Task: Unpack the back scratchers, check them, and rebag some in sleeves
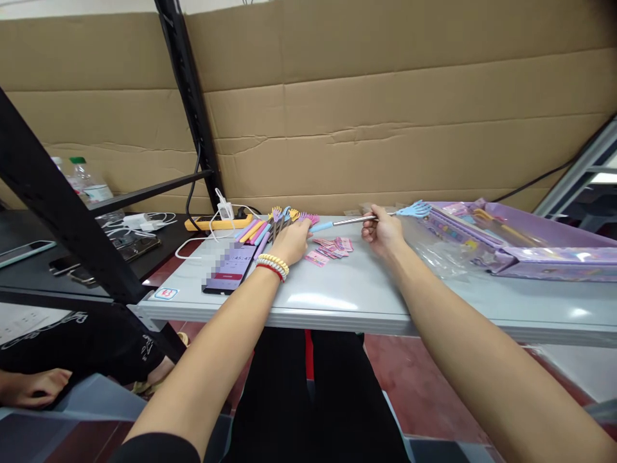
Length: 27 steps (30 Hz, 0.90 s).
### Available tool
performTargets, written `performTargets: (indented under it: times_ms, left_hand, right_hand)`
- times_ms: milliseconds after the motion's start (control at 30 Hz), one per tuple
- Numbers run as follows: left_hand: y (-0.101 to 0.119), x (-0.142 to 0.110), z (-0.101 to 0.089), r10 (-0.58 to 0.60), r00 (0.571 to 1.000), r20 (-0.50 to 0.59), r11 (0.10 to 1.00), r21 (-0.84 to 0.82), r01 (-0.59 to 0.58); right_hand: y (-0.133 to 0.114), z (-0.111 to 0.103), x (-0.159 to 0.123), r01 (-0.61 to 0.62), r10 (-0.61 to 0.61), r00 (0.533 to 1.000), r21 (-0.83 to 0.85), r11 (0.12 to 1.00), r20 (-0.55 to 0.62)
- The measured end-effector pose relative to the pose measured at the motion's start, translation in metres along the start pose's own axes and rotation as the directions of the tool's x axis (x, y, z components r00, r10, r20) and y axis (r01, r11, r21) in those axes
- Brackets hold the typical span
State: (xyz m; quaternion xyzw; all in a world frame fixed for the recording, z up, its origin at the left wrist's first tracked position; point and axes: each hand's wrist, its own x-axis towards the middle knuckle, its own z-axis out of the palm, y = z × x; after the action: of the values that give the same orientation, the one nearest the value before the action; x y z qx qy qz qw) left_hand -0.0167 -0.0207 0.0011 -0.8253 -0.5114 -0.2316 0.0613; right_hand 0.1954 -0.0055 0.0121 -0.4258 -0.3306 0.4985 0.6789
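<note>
A blue back scratcher (pixel 354 220) with a metal rod stretches between my two hands above the table. My right hand (pixel 383 231) is closed around the rod near the blue claw-shaped head. At the other end, the fingers of my left hand (pixel 292 242) are closed on the blue handle. Several more back scratchers (pixel 251 231) in pink, yellow and purple lie bunched behind and left of my left hand, which partly hides them. Small pink printed cards (pixel 330 249) lie in a loose pile between my hands.
A purple box (pixel 554 260) with back scratchers inside stands at right, beside clear plastic bags (pixel 441 247). A lit phone (pixel 230 270) and a yellow power strip (pixel 216 222) lie at left. A black shelf post (pixel 187 83) rises there. Another person's hand (pixel 36 388) rests lower left.
</note>
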Motion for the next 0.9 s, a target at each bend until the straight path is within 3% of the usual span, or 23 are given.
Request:
performTargets:
  times_ms: [367, 600, 900]
  left_hand:
    - [-0.0032, 0.0005, 0.0054, 0.083, 0.993, -0.079, 0.983, -0.156, -0.094]
    - [-0.0026, -0.001, 0.0023, 0.052, 0.999, 0.002, 0.983, -0.174, -0.051]
    - [0.0021, -0.0002, 0.0044, -0.01, 1.0, -0.007, 0.979, -0.203, 0.008]
  right_hand:
    - [-0.0015, 0.0007, -0.0019, 0.05, -0.051, 0.998, 0.044, 0.998, 0.031]
    - [0.0007, -0.0013, 0.0016, 0.107, -0.109, 0.99, 0.021, 0.994, 0.091]
    - [0.0047, 0.0043, -0.0057, 0.092, -0.09, 0.965, 0.005, 0.996, 0.247]
